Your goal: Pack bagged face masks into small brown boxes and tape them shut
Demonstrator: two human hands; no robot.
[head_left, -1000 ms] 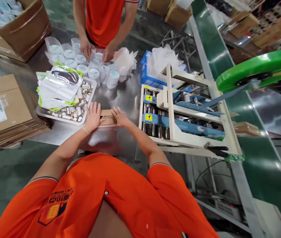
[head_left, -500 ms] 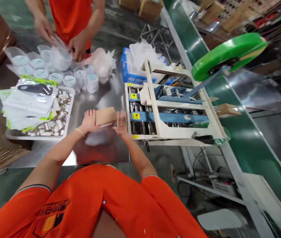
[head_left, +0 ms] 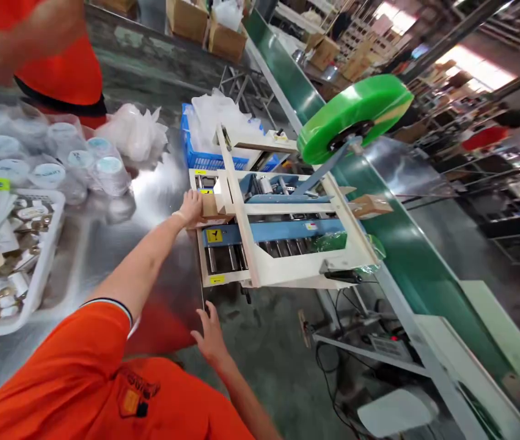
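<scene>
Box (head_left: 210,208) moved rightward, against left hand (head_left: 190,206).

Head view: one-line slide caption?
Left hand on a small cardboard box between the blue rails of a roller machine; right hand open, empty.

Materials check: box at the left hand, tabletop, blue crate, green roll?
Box: likely cardboard, given its plain brown faces and straight edges.
Tabletop: smooth metal, perhaps stainless steel; silvery grey with bright reflections.
Blue crate: probably moulded plastic; even colour, slotted wall.
Green roll: glossy, likely plastic tape or film, from its smooth sheen; exact type unclear.
</scene>
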